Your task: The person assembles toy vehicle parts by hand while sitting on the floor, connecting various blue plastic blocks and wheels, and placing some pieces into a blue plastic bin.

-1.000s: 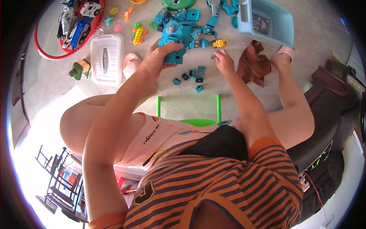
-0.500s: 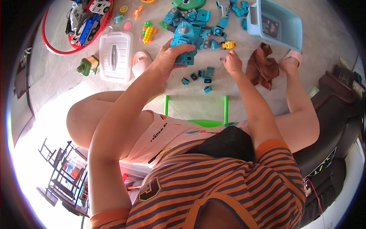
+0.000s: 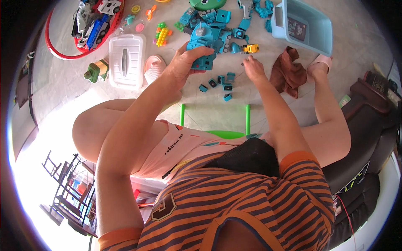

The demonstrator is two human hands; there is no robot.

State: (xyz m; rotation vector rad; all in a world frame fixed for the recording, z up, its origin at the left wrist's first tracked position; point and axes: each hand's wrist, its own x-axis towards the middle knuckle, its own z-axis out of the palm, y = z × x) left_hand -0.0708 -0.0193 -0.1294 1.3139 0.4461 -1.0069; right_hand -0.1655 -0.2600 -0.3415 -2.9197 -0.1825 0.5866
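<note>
My left hand (image 3: pixel 184 63) is wrapped round a chunky teal plastic toy part (image 3: pixel 202 53), held above the floor with the thumb across its top. My right hand (image 3: pixel 253 68) is low over the floor, its fingertips pinched at a tiny dark piece too small to name. Just beyond it lies a yellow toy vehicle (image 3: pixel 251 49) beside a teal cup-shaped part (image 3: pixel 235 48). Several small teal blocks (image 3: pixel 221 79) are scattered between my hands and my lap. More teal toy parts (image 3: pixel 223 16) are heaped behind the held one.
A light-blue bin (image 3: pixel 301 44) stands at the far right, near a crumpled brown cloth (image 3: pixel 285 74). To the left are a white lidded box (image 3: pixel 127 81), a pink slipper (image 3: pixel 155 69), a green toy (image 3: pixel 95 72) and a red-rimmed basket (image 3: pixel 68 55) of toy cars.
My right hand has shifted slightly left and down, and its fingertips have come to the tiny dark piece on the floor. My left hand keeps its grip on the teal part.
</note>
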